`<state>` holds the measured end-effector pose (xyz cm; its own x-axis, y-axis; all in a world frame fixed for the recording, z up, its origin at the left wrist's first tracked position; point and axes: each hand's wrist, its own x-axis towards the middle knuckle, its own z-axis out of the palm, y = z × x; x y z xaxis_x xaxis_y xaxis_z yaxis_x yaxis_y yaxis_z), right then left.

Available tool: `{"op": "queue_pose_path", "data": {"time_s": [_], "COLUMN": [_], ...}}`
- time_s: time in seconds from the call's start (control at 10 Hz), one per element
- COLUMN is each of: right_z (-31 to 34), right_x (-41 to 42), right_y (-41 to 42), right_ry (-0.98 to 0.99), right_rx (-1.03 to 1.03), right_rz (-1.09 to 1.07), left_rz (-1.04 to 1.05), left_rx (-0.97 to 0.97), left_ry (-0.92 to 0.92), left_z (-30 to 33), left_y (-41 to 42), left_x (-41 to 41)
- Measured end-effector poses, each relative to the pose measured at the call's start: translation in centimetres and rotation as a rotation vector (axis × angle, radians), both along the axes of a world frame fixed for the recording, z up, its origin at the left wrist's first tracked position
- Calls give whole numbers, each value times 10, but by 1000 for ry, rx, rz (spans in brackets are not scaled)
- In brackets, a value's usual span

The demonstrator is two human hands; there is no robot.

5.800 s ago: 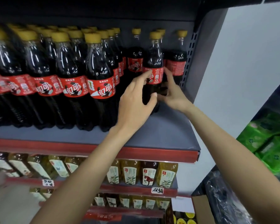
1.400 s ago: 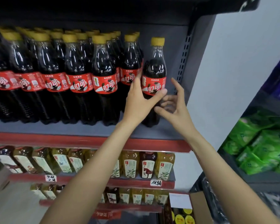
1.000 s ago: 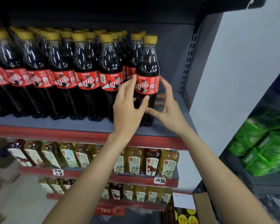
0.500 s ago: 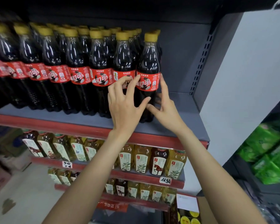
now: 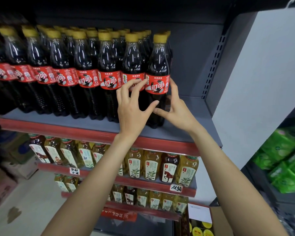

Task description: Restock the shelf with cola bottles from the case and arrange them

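A row of cola bottles [image 5: 89,77] with yellow caps and red labels fills the grey upper shelf [image 5: 58,120]. The rightmost front cola bottle [image 5: 158,65] stands upright at the row's end, close against its neighbour. My left hand [image 5: 134,108] holds it from the left, bent fingertips at the label's left edge and thumb on the lower body. My right hand [image 5: 175,109] wraps round its right side, thumb in front, fingers partly hidden behind. The open cardboard case [image 5: 218,220] sits at the bottom right with yellow caps [image 5: 197,231] showing inside.
Bare shelf lies to the right of the held bottle up to the perforated upright [image 5: 213,65] and white side panel [image 5: 262,82]. Tea bottles [image 5: 152,167] line the lower shelves. Green packs [image 5: 283,159] sit on a rack at right. Cartons [image 5: 10,159] stand on the floor at left.
The bottle between my hands has slid left along the shelf and now closes up against the row's right end. Both hands stayed on it; the view shifted right.
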<state>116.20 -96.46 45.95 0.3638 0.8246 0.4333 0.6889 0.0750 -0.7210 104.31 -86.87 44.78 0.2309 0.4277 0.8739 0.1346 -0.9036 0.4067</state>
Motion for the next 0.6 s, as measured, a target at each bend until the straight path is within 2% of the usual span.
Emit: {"op": "queue_pose_path", "data": {"time_s": [0.3,0.4,0.5,0.6], "right_z": [-2,-4,-5,2], "right_x": [-3,-12,-31,-50], "right_y": [3,0,-1,1], "right_ry": [41,100,115,-61], "right_rx": [-3,49,268,546], "right_rz": [-50,-107,-196,-361], "left_rz": [-49,-173,-228,-144], "left_rx": [-7,-111,-186,-292], "left_ry": [-1,-9,-81,-221], "left_z": [-1,1,1,9], "left_y": [3,4,9,15], "left_x": [-1,-11,-31,-47]}}
